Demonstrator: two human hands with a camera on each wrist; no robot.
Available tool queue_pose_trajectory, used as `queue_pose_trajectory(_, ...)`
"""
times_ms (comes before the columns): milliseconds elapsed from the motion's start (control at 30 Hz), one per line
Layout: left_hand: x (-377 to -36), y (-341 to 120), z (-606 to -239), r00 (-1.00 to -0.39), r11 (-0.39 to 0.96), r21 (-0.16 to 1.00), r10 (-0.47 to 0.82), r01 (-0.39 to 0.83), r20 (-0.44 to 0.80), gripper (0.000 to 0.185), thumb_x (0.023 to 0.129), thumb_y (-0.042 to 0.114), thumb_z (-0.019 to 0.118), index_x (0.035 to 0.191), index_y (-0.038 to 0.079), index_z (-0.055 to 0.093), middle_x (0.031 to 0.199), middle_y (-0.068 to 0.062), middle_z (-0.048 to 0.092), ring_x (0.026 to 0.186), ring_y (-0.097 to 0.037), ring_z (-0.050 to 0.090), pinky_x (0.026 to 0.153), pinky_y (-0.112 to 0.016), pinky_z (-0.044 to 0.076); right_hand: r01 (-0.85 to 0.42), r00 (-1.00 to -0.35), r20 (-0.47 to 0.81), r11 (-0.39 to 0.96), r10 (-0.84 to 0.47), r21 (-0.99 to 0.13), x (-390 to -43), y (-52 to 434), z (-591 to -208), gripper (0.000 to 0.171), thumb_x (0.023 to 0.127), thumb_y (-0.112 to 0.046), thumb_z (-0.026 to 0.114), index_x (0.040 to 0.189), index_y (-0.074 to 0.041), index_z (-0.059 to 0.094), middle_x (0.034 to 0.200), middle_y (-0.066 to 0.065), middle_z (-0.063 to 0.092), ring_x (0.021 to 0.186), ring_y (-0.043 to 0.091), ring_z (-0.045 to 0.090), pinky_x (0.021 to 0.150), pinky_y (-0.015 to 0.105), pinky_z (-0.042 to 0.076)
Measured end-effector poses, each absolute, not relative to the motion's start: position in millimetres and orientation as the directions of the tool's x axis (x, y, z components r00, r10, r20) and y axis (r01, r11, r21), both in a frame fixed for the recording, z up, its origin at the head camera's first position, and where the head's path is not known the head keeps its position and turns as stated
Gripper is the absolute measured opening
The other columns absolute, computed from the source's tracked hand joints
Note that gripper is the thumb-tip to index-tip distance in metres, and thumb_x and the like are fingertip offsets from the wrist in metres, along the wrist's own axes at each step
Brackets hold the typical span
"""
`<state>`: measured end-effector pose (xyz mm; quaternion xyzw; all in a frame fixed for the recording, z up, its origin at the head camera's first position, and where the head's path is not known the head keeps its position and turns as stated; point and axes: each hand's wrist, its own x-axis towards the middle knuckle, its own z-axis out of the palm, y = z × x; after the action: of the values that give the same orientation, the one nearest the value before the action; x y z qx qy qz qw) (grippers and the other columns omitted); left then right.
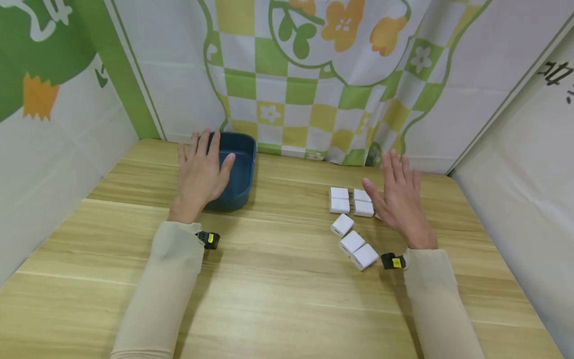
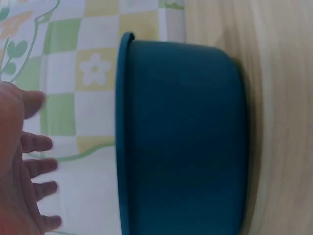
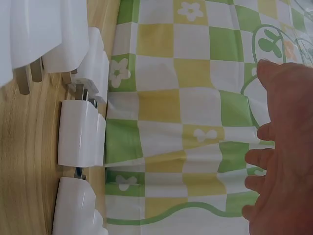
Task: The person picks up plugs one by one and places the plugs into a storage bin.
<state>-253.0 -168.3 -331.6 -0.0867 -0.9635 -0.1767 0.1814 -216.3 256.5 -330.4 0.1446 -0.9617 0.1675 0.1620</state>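
Observation:
A dark blue plastic bin point(image 1: 239, 172) stands at the back left of the table. My left hand point(image 1: 200, 167) is spread flat above its left side, fingers straight, with nothing held; the left wrist view shows the bin's wall point(image 2: 186, 132) below the hand point(image 2: 19, 161). To the right lie several white plug-in chargers point(image 1: 352, 242), some paired in a back group point(image 1: 339, 200), others in a slanting row nearer me. My right hand point(image 1: 399, 199) hovers just right of them, fingers extended and empty. In the right wrist view, metal prongs show on the chargers point(image 3: 78, 132), and the hand point(image 3: 283, 147) is apart from them.
The wooden table point(image 1: 269, 299) ends at a checkered green, yellow and white curtain point(image 1: 314, 99) along the back. White cloth walls point(image 1: 529, 174) close in at the sides. A black wrist camera point(image 1: 209, 240) sits at the left cuff, another strap camera point(image 1: 393, 261) at the right.

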Motion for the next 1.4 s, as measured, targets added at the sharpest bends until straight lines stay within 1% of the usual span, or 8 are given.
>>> queue_pose_trajectory(167,-248,-182,-325,-0.94,0.92,0.358,0.031,0.159,0.339,0.06,0.106,0.036,0.047,0.151,-0.002,0.039,0.153,-0.03,0.035,0.14,-0.052,0.03,0.112,-0.071,0.019,-0.396,-0.868,0.424,0.877,-0.26,-0.273,-216,253,-328,0.073,0.107,-0.044,0.047,0.157,0.004,0.025,0.159,0.03,0.025,0.149,0.047,0.018,0.12,0.061,0.013)
queue_pose_trajectory(333,-243,-201,-322,-0.958,0.904,0.423,-0.064,0.063,0.279,0.059,0.105,0.034,0.049,0.15,-0.003,0.04,0.15,-0.033,0.037,0.133,-0.058,0.034,0.105,-0.074,0.026,-0.396,-0.869,0.421,0.875,-0.258,-0.28,-211,250,-327,0.059,0.104,-0.034,0.058,0.144,0.007,0.046,0.144,0.03,0.044,0.133,0.049,0.04,0.108,0.063,0.034)
queue_pose_trajectory(467,-244,-215,-323,-0.97,0.885,0.465,-0.137,-0.027,0.203,0.062,0.103,0.034,0.047,0.149,-0.008,0.039,0.147,-0.037,0.038,0.129,-0.06,0.035,0.102,-0.073,0.031,-0.394,-0.866,0.433,0.875,-0.251,-0.282,-209,250,-328,0.045,0.101,-0.028,0.063,0.131,0.006,0.058,0.132,0.027,0.054,0.123,0.046,0.05,0.1,0.062,0.042)
queue_pose_trajectory(733,-246,-236,-330,-0.994,0.834,0.541,-0.109,-0.109,-0.032,0.08,0.104,0.048,0.04,0.152,-0.014,0.024,0.15,-0.039,0.035,0.134,-0.058,0.035,0.105,-0.069,0.036,-0.381,-0.885,0.389,0.877,-0.256,-0.291,-209,247,-328,0.033,0.098,-0.023,0.067,0.121,0.002,0.067,0.123,0.023,0.064,0.117,0.044,0.058,0.096,0.059,0.046)
queue_pose_trajectory(867,-246,-238,-331,-0.992,0.824,0.554,-0.086,-0.123,-0.092,0.075,0.106,0.043,0.039,0.15,-0.016,0.027,0.149,-0.039,0.036,0.134,-0.057,0.037,0.105,-0.068,0.037,-0.367,-0.9,0.355,0.878,-0.252,-0.307,-209,246,-327,0.033,0.099,-0.023,0.066,0.121,0.002,0.067,0.122,0.021,0.065,0.115,0.042,0.059,0.095,0.058,0.047)
queue_pose_trajectory(1100,-247,-238,-335,-0.993,0.807,0.577,-0.104,-0.121,-0.064,0.053,0.107,0.026,0.042,0.141,-0.013,0.047,0.141,-0.036,0.048,0.124,-0.052,0.05,0.098,-0.063,0.044,-0.356,-0.915,0.313,0.877,-0.256,-0.323,-208,245,-325,0.035,0.1,-0.026,0.065,0.122,0.0,0.067,0.12,0.019,0.067,0.113,0.039,0.061,0.093,0.057,0.048)
queue_pose_trajectory(1267,-247,-237,-336,-0.993,0.807,0.579,-0.107,-0.113,-0.044,0.046,0.103,0.019,0.05,0.135,-0.013,0.053,0.132,-0.035,0.055,0.119,-0.051,0.053,0.096,-0.061,0.047,-0.356,-0.917,0.303,0.877,-0.26,-0.322,-208,245,-326,0.035,0.1,-0.027,0.065,0.123,0.0,0.066,0.118,0.019,0.067,0.11,0.039,0.062,0.091,0.057,0.049)
queue_pose_trajectory(1400,-247,-236,-334,-0.995,0.817,0.568,-0.075,-0.098,-0.065,0.047,0.099,0.015,0.052,0.134,-0.016,0.053,0.134,-0.035,0.054,0.111,-0.046,0.056,0.091,-0.057,0.05,-0.361,-0.916,0.299,0.873,-0.267,-0.328,-208,245,-325,0.034,0.1,-0.027,0.065,0.122,-0.001,0.067,0.117,0.019,0.068,0.109,0.038,0.063,0.09,0.055,0.05)
